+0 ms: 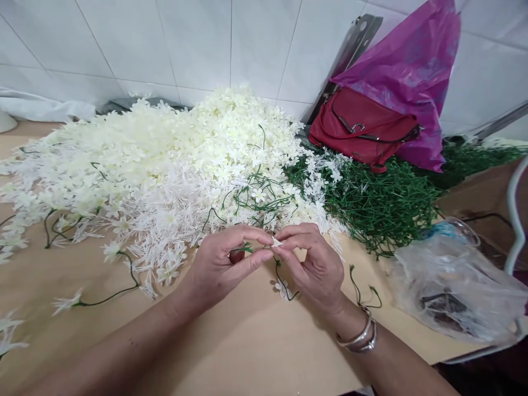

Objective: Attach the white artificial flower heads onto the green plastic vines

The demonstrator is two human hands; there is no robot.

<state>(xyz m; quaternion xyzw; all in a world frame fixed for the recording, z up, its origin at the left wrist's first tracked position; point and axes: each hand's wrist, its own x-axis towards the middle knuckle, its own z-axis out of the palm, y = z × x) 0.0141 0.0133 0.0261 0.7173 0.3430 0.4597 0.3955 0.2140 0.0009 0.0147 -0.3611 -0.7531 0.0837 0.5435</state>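
Over the tabletop, my left hand and my right hand meet fingertip to fingertip. Both are closed in a pinch on a small white artificial flower. A piece of green plastic stem shows between the left thumb and fingers. Below the fingertips, a thin green stem runs down beside a white blossom close to the right hand; whether it joins the pinched flower I cannot tell. Just beyond my hands lies a large heap of cream-white artificial flowers, with spiky white stamen pieces along its front.
Green plastic stems are piled at the right, under a red handbag and a purple plastic bag. A clear plastic bag lies at the right edge. One loose stem and a double-ended flower stem rest on the table.
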